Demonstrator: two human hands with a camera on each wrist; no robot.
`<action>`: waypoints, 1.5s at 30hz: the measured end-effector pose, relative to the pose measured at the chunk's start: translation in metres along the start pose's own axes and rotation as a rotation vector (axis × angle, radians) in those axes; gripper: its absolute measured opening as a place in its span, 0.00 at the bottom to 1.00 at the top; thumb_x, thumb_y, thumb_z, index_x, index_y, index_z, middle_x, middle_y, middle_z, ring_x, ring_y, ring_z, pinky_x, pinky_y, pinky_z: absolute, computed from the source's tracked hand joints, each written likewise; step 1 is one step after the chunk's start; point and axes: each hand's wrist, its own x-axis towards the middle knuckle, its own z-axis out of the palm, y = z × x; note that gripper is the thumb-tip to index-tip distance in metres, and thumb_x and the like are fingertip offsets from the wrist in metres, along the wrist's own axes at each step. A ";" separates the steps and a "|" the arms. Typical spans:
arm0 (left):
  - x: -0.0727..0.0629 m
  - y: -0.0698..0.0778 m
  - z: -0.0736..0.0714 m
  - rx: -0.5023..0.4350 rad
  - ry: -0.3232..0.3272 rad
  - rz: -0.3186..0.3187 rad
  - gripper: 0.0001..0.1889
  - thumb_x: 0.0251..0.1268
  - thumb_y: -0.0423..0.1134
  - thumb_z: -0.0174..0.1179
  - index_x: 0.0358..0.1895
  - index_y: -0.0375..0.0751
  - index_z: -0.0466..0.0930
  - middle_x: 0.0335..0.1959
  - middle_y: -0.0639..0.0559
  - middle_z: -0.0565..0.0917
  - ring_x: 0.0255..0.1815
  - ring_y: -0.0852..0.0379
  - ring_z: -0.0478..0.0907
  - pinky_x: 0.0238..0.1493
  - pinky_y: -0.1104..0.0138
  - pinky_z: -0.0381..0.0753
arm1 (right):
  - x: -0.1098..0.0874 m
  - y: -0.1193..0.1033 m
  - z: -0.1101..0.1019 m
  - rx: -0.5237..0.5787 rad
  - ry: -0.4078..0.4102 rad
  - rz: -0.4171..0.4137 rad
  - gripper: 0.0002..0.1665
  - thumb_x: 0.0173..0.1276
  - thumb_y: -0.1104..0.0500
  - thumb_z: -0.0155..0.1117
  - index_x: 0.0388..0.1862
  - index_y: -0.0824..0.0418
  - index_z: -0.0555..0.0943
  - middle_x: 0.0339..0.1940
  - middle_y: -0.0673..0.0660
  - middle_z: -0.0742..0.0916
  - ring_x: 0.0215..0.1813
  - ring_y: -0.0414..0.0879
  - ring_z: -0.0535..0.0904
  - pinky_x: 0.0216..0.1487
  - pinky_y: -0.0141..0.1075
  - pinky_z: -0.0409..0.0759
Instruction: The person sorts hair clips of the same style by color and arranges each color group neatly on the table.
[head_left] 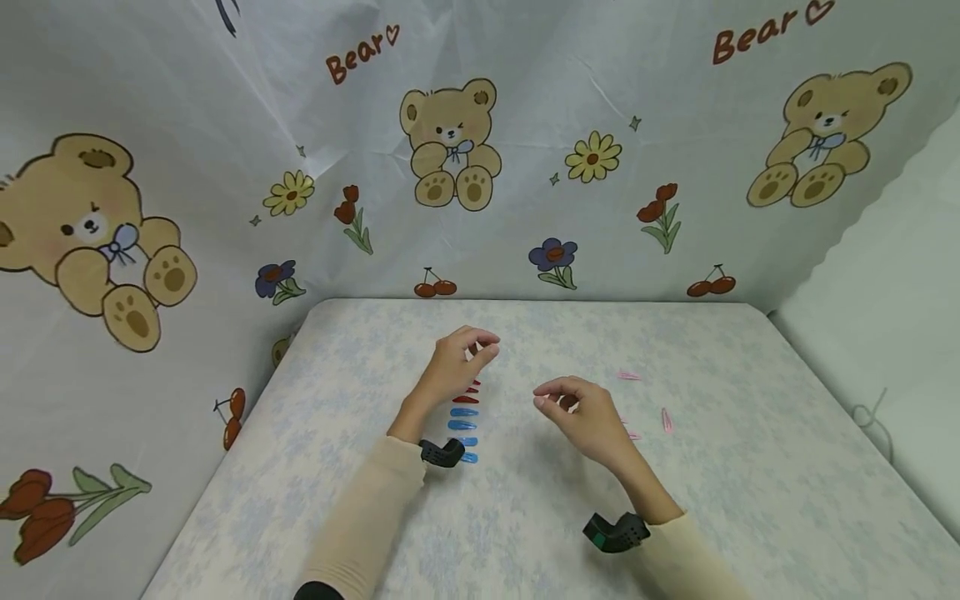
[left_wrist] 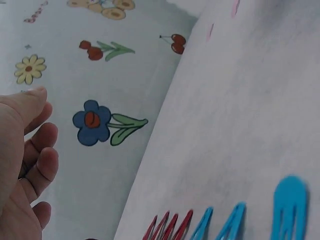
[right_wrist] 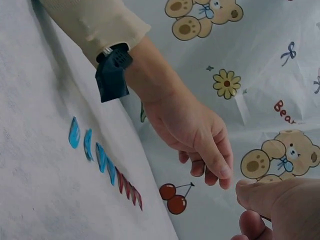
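My left hand [head_left: 453,365] hovers over the far end of a column of snap hair clips, its fingers loosely bent with nothing visible between them. Red hair clips [head_left: 466,400] lie partly under that hand. Nearer me, several blue hair clips [head_left: 463,425] continue the column. The left wrist view shows the red clips [left_wrist: 167,226] beside a blue clip [left_wrist: 290,207]. To the right, my right hand [head_left: 588,417] is held above the table, thumb and forefinger close together at the tips, and no object shows in it. Pink hair clips [head_left: 667,419] lie beyond it.
The table [head_left: 540,533] has a pale blue-flowered cover. Behind it hangs a white cloth [head_left: 517,233] printed with bears and flowers. Another pink clip [head_left: 628,376] lies farther back, and a white cord [head_left: 873,421] hangs past the right edge.
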 end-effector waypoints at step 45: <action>0.023 0.082 0.158 0.155 -0.292 -0.017 0.11 0.70 0.52 0.63 0.52 0.60 0.85 0.42 0.63 0.80 0.41 0.69 0.75 0.46 0.70 0.73 | -0.046 0.110 -0.094 -0.127 -0.053 0.319 0.22 0.73 0.48 0.65 0.59 0.59 0.83 0.39 0.56 0.81 0.32 0.42 0.74 0.27 0.33 0.73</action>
